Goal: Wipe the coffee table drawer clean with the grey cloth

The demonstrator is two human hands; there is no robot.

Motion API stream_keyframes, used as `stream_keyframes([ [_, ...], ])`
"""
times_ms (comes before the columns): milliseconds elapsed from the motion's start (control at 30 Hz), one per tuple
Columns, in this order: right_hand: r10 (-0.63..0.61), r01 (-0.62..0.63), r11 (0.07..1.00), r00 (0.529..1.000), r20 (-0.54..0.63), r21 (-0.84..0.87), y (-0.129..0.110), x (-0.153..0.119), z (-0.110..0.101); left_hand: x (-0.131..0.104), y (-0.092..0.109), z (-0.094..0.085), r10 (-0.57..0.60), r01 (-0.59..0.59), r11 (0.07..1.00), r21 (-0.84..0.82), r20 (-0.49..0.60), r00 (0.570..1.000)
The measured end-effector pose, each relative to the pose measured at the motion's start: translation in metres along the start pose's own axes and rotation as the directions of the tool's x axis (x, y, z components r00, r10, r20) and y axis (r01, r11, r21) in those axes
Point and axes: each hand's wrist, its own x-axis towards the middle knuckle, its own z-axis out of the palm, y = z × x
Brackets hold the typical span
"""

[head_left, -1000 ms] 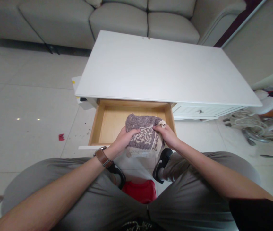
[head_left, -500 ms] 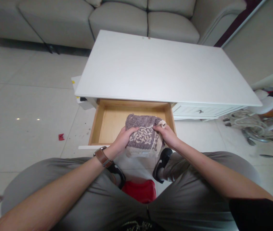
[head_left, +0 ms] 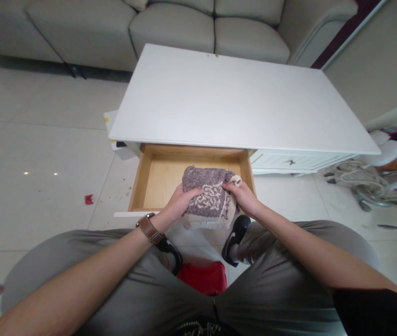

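Observation:
Between my two hands is a folded towel [head_left: 208, 198], purplish-grey with a cream pattern and a pale lower edge. My left hand [head_left: 180, 203] grips its left side, thumb on top and fingers hidden beneath. On the right side my right hand [head_left: 243, 196] pinches it near a rolled cream corner, thumb also on top. The towel is held over the front part of a pulled-out wooden drawer [head_left: 159, 172] and hides some of it. What shows of the drawer's inside is bare wood.
The drawer belongs to a white coffee table [head_left: 247, 102], with a second, closed drawer [head_left: 289, 161] at right. A grey sofa [head_left: 177, 28] stands behind. Coiled cables [head_left: 362, 182] lie on the floor at right, a red scrap [head_left: 89, 199] at left. Something red [head_left: 205, 277] is between my feet.
My left thumb has slid slightly to the right across the towel. Otherwise the hands, towel and drawer look the same.

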Motion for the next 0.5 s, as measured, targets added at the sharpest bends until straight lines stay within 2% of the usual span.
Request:
stream_keyframes([
  [300,-0.011,0.011,1.0,1.0,-0.002,-0.021,-0.002,-0.0006,0.0002,0.0015,-0.0039,-0.0046,0.015,-0.016,0.999,0.032,0.027,1.0],
  [500,-0.002,0.003,1.0,1.0,0.008,-0.011,-0.0027,-0.0012,0.0018,-0.0002,-0.0003,-0.0008,0.034,-0.035,0.999,0.031,0.022,0.999],
])
